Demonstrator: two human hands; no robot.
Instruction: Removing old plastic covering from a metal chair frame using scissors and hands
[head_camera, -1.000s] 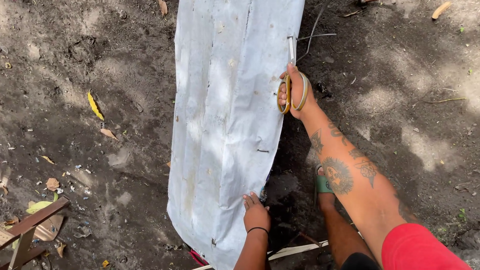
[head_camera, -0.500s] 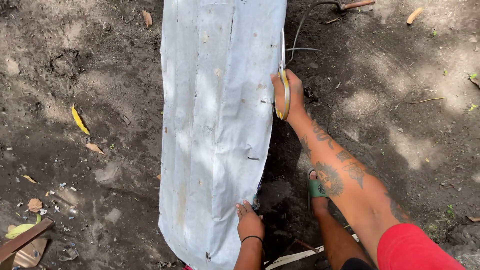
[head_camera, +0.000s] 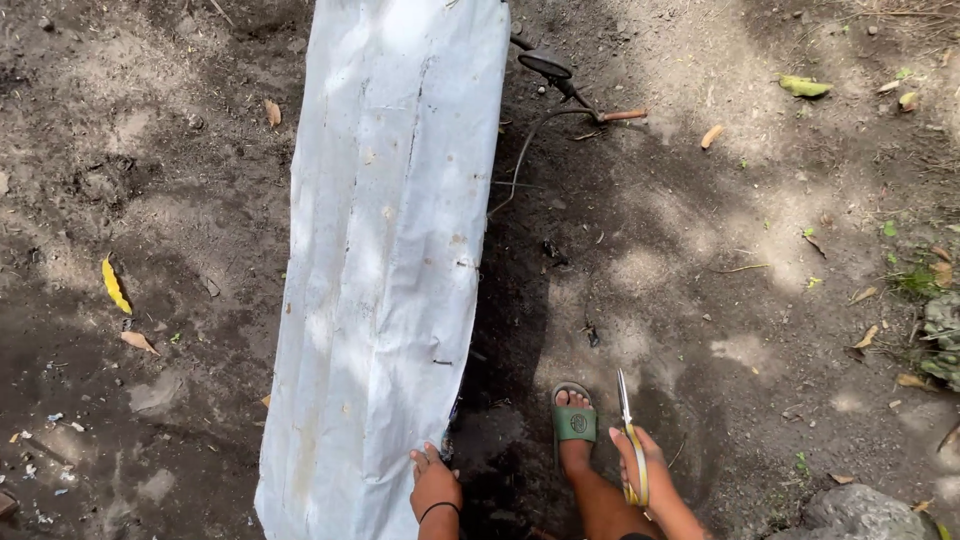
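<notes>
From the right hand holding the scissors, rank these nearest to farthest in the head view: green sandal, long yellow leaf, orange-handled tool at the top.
From the right hand:
1. Green sandal, just to its left on the foot.
2. Orange-handled tool, far up beside the white sheet.
3. Long yellow leaf, far left across the sheet.

We see a long white woven plastic sheet (head_camera: 385, 260) laid flat on dark bare soil, running from the top of the view down to its lower edge. Its surface is creased lengthwise, dirt-flecked and dappled with sunlight. The left hand (head_camera: 434, 482) presses on its near right corner. The right hand (head_camera: 640, 468), well apart from the sheet, grips scissors (head_camera: 630, 445) with yellow handles; the blades are closed and point up and away from us, above the soil.
</notes>
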